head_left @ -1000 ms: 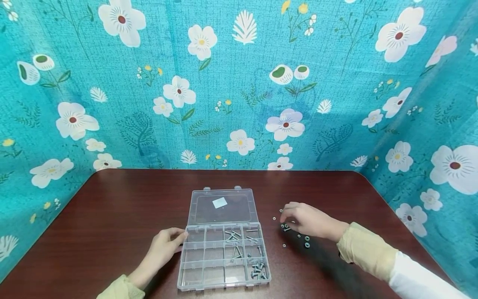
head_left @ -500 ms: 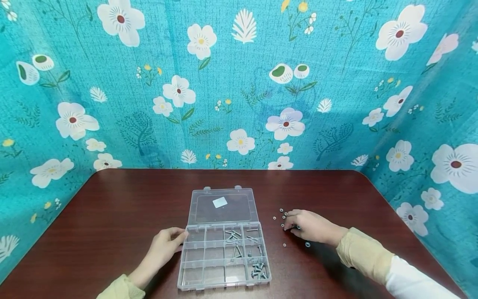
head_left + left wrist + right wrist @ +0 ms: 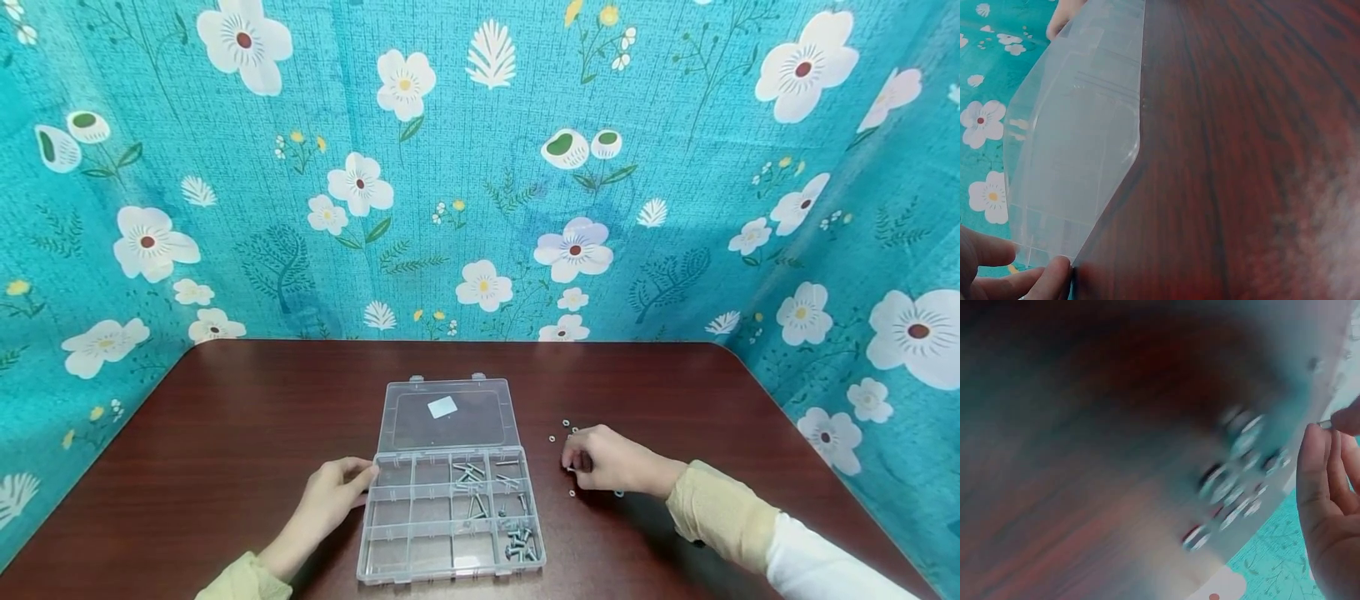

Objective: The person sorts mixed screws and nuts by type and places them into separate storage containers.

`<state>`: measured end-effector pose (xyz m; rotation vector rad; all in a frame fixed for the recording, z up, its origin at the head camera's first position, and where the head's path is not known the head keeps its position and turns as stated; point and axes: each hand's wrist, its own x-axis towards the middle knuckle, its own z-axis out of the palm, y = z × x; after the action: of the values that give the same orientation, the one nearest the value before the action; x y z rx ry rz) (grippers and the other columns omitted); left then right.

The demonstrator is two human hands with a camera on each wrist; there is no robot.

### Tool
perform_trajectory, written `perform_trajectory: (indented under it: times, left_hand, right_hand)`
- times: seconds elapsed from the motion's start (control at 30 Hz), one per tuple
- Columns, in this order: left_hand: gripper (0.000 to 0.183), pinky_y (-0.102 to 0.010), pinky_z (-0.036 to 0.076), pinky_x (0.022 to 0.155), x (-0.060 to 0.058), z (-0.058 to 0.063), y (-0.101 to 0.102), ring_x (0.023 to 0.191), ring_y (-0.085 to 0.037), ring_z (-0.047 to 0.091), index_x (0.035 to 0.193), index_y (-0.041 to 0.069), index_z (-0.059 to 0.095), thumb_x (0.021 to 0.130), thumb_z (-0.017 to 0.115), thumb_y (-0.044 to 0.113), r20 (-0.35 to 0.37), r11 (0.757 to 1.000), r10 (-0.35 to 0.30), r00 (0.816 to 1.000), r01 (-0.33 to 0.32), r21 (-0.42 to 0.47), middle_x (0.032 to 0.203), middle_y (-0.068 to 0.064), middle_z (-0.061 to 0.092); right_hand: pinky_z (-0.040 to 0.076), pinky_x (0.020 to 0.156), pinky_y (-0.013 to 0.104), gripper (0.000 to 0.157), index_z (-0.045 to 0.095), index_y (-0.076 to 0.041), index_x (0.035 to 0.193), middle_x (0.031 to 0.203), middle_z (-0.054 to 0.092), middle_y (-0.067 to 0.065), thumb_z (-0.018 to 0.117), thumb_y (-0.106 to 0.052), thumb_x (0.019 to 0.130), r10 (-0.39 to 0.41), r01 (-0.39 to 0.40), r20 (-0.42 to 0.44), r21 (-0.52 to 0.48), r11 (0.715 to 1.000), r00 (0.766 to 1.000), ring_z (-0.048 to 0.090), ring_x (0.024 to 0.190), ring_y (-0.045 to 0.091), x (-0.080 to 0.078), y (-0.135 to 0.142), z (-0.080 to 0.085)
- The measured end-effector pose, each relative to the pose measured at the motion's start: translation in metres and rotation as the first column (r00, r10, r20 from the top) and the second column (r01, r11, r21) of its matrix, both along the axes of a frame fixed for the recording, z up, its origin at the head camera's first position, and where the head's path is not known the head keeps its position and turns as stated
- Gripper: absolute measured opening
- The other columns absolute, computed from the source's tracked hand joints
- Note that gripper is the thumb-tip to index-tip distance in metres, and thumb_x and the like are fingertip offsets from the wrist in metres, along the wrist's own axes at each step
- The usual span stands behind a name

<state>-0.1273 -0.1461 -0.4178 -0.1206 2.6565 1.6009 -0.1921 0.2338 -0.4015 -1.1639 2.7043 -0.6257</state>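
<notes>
At the left edge of a clear plastic compartment box (image 3: 431, 504), my left hand (image 3: 330, 492) pinches the wall between thumb and fingers; the left wrist view shows its fingertips (image 3: 1057, 272) at the box's corner. The box lies with its lid (image 3: 408, 417) folded back. Screws (image 3: 519, 543) lie in compartments of its two right columns. My right hand (image 3: 618, 458), over the table right of the box, pinches a small silvery screw (image 3: 1325, 424) between thumb and fingertip. Washers and nuts (image 3: 1216, 484), blurred in the right wrist view, lie near that hand, which hides several in the head view.
The dark wood table (image 3: 262, 417) backs onto a teal floral curtain (image 3: 450, 208). A white label (image 3: 442, 407) shows at the lid. Small nuts (image 3: 552, 438) lie between the box and my right hand, and a single one (image 3: 572, 493) lies nearer the front.
My right hand first moved down among the loose hardware, then rose slightly and shifted left with the screw between its fingertips. The left hand and the box stay put.
</notes>
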Motion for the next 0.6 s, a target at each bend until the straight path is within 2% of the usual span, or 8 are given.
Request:
perform_trajectory:
  times: [0.13,0.23,0.43,0.6]
  left_hand:
    - [0.026,-0.026,0.058,0.063,0.000,0.001,0.000,0.082,-0.025,0.064,0.103,-0.013,0.060,0.088,0.057,0.008,0.000,1.000,0.000,1.000,0.000,-0.002,0.092,-0.016,0.065]
    - [0.026,-0.026,0.058,0.063,0.000,0.001,0.000,0.082,-0.025,0.065,0.104,-0.013,0.059,0.088,0.057,0.008,0.002,1.000,0.000,1.000,0.000,-0.003,0.092,-0.016,0.065]
    - [0.027,-0.026,0.058,0.063,0.000,0.001,0.000,0.083,-0.026,0.065,0.104,-0.013,0.059,0.088,0.056,0.007,0.002,1.000,0.000,1.000,0.000,-0.007,0.093,-0.017,0.065]
    - [0.026,-0.026,0.058,0.063,0.000,0.000,0.000,0.083,-0.027,0.065,0.104,-0.014,0.058,0.088,0.056,0.007,0.006,1.000,-0.004,1.000,0.004,-0.009,0.094,-0.018,0.064]
  right_hand:
    - [0.046,0.049,0.015,0.015,0.062,-0.011,0.079,0.068,0.052,-0.011,0.062,0.002,0.071,0.001,0.005,0.047,-0.142,0.990,0.999,0.048,0.058,0.001,0.004,-0.011,0.005]
    - [0.047,0.049,0.016,0.015,0.062,-0.009,0.079,0.067,0.052,-0.011,0.061,0.003,0.071,0.009,0.010,0.087,-0.213,0.977,0.996,0.047,0.058,0.000,0.009,-0.023,0.012]
    - [0.047,0.050,0.015,0.015,0.064,-0.007,0.083,0.070,0.055,-0.009,0.061,0.004,0.073,0.064,-0.023,0.136,-0.284,0.959,0.989,0.048,0.060,0.002,0.015,-0.052,0.026]
    - [0.050,0.054,0.017,0.014,0.064,-0.005,0.086,0.072,0.058,-0.005,0.060,0.003,0.075,0.111,-0.037,0.208,-0.333,0.942,0.972,0.051,0.065,0.002,0.019,-0.075,0.029]
